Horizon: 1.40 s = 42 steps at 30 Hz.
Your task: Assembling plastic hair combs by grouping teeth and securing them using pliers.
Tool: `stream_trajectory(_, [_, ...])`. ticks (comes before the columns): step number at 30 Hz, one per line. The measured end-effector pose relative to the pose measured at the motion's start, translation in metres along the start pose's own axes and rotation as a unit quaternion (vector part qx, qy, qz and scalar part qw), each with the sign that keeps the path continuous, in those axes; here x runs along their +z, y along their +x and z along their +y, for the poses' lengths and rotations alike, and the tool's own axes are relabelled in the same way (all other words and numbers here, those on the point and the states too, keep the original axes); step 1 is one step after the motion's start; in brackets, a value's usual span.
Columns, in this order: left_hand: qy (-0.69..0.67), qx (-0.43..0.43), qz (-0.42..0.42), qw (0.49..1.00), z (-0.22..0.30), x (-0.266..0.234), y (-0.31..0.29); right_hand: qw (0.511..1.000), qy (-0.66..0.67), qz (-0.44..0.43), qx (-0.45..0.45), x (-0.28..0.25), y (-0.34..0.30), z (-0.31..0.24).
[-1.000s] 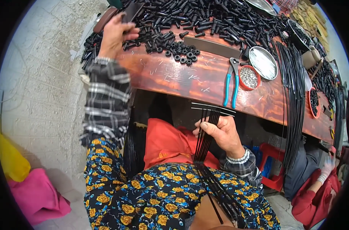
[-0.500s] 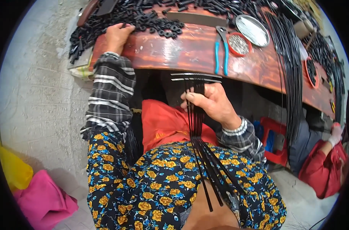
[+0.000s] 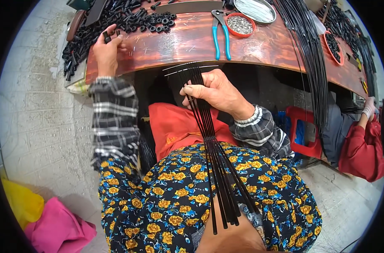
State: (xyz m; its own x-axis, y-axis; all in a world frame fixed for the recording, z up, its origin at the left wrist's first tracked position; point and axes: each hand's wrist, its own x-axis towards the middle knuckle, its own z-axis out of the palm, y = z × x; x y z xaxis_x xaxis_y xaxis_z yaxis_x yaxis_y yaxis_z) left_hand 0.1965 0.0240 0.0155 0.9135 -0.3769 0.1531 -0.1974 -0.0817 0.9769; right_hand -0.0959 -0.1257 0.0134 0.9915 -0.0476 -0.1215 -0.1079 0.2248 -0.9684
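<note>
My right hand [image 3: 217, 92] is closed round a bundle of thin black rods [image 3: 209, 139] that look like umbrella ribs. Their thicker ends fan out down over my flowered apron. Near the rods' upper ends, two thin silvery wires [image 3: 173, 72] lie crosswise. At the table's left end, my left hand [image 3: 105, 52] pinches a small black tubular plastic part [image 3: 107, 37] between its fingers. Just beyond that hand lies a heap of black plastic parts [image 3: 80, 46], and several black rings [image 3: 158, 23] sit to its right.
Blue-handled pliers [image 3: 220, 36] lie on the reddish table [image 3: 179, 46], beside a red dish of small metal bits [image 3: 241, 25] and a metal dish of white wires [image 3: 259, 9]. Long black rods [image 3: 307, 55] hang over the edge. A co-worker's red sleeve [image 3: 362, 143] shows at right.
My left hand has lifted off the heap and turned, with a small black part now showing in its fingers. My right hand and the rods have shifted slightly left in the view.
</note>
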Motion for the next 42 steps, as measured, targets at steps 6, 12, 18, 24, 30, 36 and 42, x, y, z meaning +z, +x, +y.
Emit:
stream_trajectory(6, [-0.329, -0.152, -0.213, 0.907, 0.022, 0.05, -0.096, 0.999, 0.041, 0.0, -0.012, -0.004, -0.002, 0.001])
stream_trajectory(12, [-0.371, -0.204, -0.216, 0.88, 0.018, 0.064, -0.124, 0.998, 0.055, 0.004, -0.013, -0.005, 0.002, 0.005])
stream_trajectory(18, [-0.368, -0.205, -0.212, 0.882, 0.024, 0.073, -0.131, 0.999, 0.03, 0.004, -0.015, -0.005, 0.003, 0.001])
stream_trajectory(24, [-0.367, -0.196, -0.23, 0.88, 0.024, 0.072, -0.13, 1.0, 0.022, 0.007, -0.013, -0.007, 0.003, 0.002])
stream_trajectory(30, [-0.392, -0.2, -0.231, 0.868, 0.022, 0.071, -0.126, 0.999, 0.041, 0.006, -0.011, -0.006, 0.001, 0.0])
stream_trajectory(36, [-0.426, -0.188, -0.213, 0.859, 0.008, 0.071, -0.124, 0.998, 0.055, 0.013, -0.01, -0.005, 0.001, 0.001])
stream_trajectory(42, [-0.391, -0.191, -0.211, 0.876, 0.021, 0.071, -0.126, 0.999, 0.046, 0.014, -0.011, -0.005, 0.0, 0.001])
